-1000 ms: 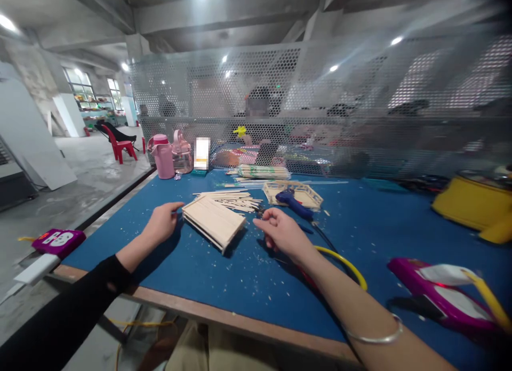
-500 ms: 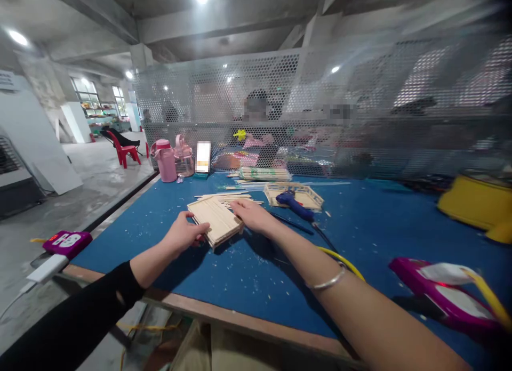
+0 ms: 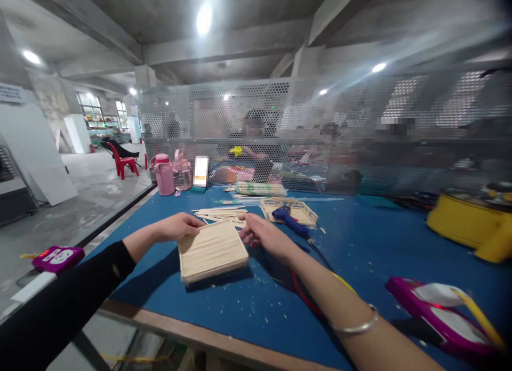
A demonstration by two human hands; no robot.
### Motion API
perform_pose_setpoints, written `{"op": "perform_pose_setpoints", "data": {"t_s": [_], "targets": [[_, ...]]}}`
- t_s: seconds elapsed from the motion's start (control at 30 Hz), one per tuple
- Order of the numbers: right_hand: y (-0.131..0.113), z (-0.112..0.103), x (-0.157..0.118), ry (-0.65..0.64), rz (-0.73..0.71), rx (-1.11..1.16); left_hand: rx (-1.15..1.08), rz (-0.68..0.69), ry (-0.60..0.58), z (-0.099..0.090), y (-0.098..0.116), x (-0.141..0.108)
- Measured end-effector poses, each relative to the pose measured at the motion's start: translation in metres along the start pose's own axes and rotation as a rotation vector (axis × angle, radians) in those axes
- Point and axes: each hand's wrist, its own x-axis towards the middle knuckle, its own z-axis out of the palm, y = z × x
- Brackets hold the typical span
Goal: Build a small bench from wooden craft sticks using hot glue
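Note:
A flat square panel of pale wooden sticks with a raised edge point(image 3: 214, 251) is tilted above the blue tabletop. My left hand point(image 3: 180, 227) grips its far left corner, thumb side on top. Beside the panel's right edge, my right hand point(image 3: 264, 238) has its fingers apart and slightly curled, holding nothing that I can see. Loose wooden sticks point(image 3: 220, 214) lie just behind the panel. Farther right, a blue glue gun point(image 3: 294, 222) rests against a small stick-built tray with a railing point(image 3: 308, 216).
A wrapped bundle of sticks point(image 3: 260, 188) lies at the back, near a pink jug point(image 3: 164, 176) and a lit phone point(image 3: 200, 171). Purple power strips point(image 3: 436, 317) and a yellow object point(image 3: 456, 222) stand right. A perforated screen point(image 3: 216, 115) separates me from another person.
The panel has been turned and tipped, with its near edge closer to me. My left hand has shifted to its far corner, and my right hand has let go of it.

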Motion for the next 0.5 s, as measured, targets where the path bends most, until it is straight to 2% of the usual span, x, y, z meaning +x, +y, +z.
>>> {"op": "perform_pose_setpoints", "data": {"t_s": [0.1,0.17,0.23,0.33,0.43,0.5], "targets": [[0.009,0.003,-0.007,-0.053,0.033,0.082,0.267,0.053,0.048,-0.001,0.002,0.032],[0.015,0.002,-0.010,-0.050,0.072,0.039,0.429,0.074,0.104,0.003,0.002,0.050],[0.018,-0.002,-0.014,-0.004,0.074,-0.091,0.529,0.157,0.226,0.005,-0.001,0.058],[0.015,-0.009,-0.021,0.064,-0.075,-0.429,0.546,0.214,0.457,0.001,-0.015,0.049],[0.009,-0.011,-0.026,-0.048,-0.240,-0.657,0.465,0.114,0.627,-0.006,-0.037,0.022],[0.007,-0.007,-0.028,-0.101,-0.323,-0.747,0.365,0.061,0.646,-0.007,-0.051,0.005]]}}
